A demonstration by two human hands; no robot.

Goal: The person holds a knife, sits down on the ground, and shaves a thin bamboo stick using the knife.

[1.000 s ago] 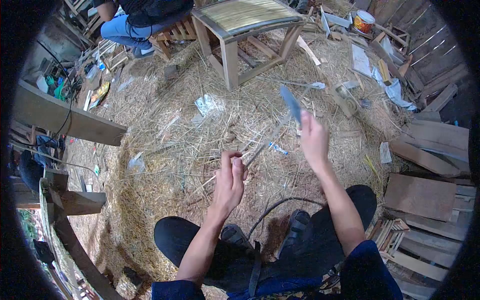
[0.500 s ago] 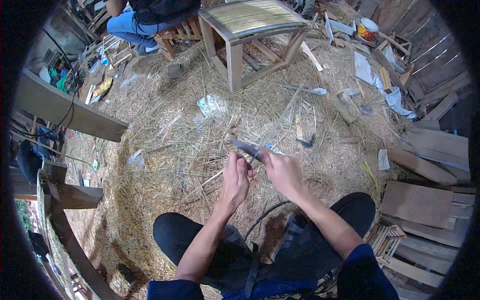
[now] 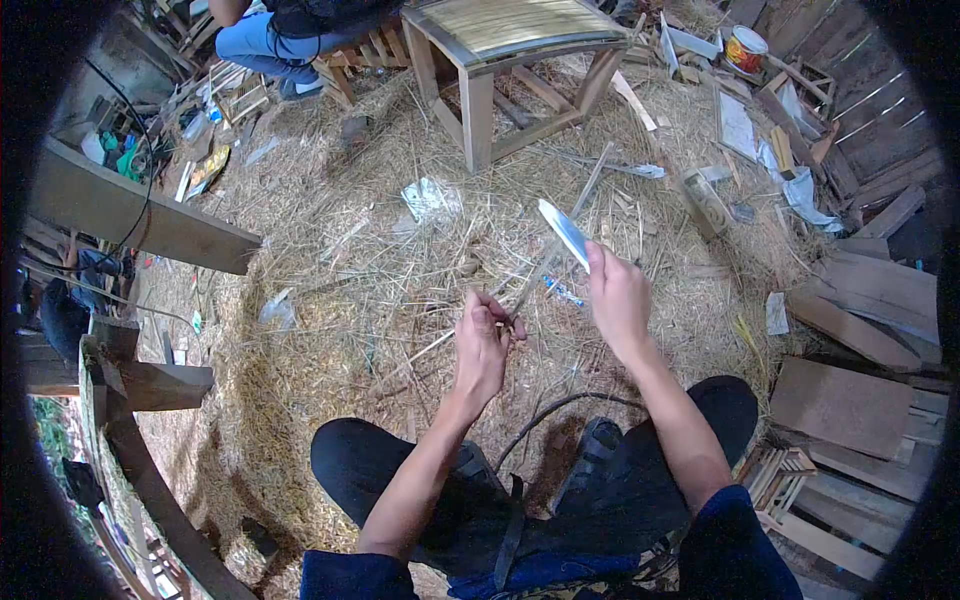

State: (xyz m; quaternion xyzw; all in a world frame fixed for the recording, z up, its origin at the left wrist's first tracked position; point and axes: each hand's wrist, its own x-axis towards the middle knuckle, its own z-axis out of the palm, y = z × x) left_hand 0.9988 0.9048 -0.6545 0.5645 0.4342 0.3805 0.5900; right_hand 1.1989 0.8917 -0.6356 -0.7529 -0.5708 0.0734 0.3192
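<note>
A knife with a broad, pale blade (image 3: 565, 233) points up and to the left from my right hand (image 3: 618, 300), whose fingers are wrapped round its handle. Lower and to the left, my left hand (image 3: 484, 340) is closed on a long thin strip (image 3: 550, 255). The strip runs up and to the right from the fingers, passing behind the blade. Blade and left hand are apart. Both hands are over the straw-covered floor, in front of my knees.
A slatted wooden frame (image 3: 478, 100) stands ahead, with a seated person (image 3: 270, 45) to its left. A beam (image 3: 150, 215) juts in from the left. Boards (image 3: 840, 405) lie at the right, a bucket (image 3: 746, 48) behind. A black cable (image 3: 560, 402) crosses near my feet.
The knife went down and left to my left hand, then came back up and right, away from it. The strip has stayed in my left hand.
</note>
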